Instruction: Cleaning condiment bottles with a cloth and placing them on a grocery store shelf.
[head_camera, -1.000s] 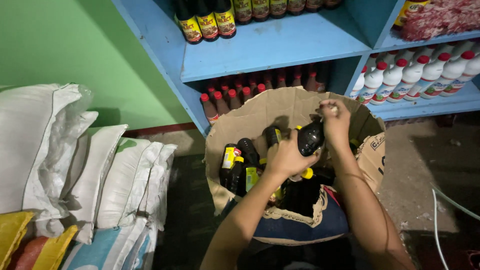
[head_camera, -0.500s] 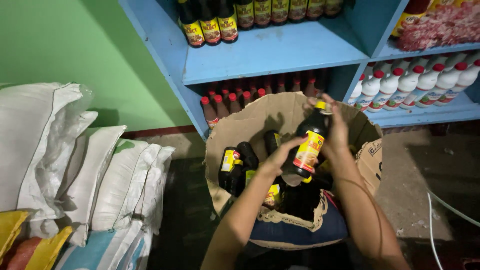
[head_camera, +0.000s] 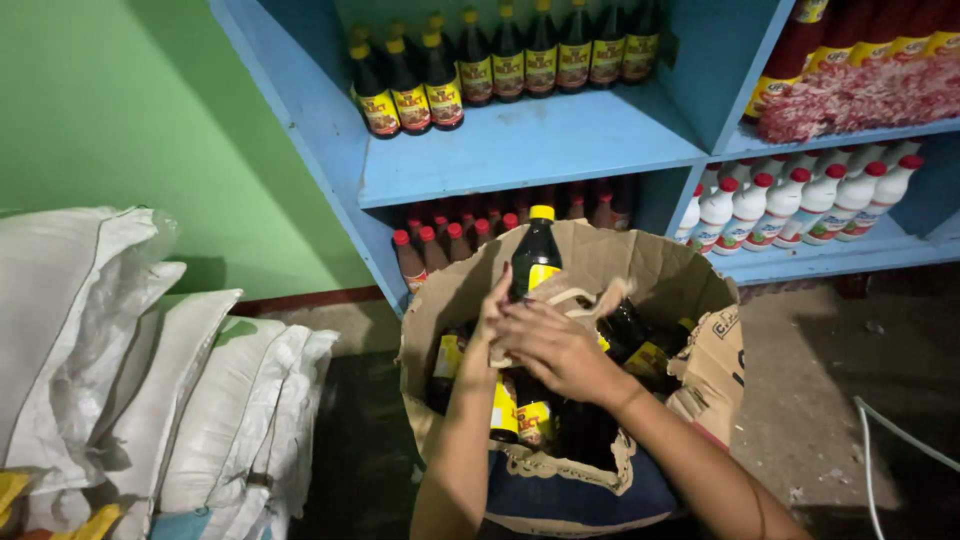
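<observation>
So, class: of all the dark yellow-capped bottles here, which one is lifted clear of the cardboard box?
The dark bottle gripped by both hands, left hand and right hand; the others sit inside the box or stand shelved.

I see the open brown cardboard box (head_camera: 700, 370) below the blue wooden shelf (head_camera: 520, 150), with the stacked white woven sacks (head_camera: 150, 380) to its left. Dark glass bottles (head_camera: 640, 345) lie inside it; one yellow-capped dark bottle (head_camera: 538, 255) stands above them between my left hand (head_camera: 490, 320) and right hand (head_camera: 555, 345).

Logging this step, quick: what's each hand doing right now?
Left hand: closed on the dark bottle, raised over the cardboard box.
Right hand: fingers wrapped over the same bottle's lower part.
</observation>
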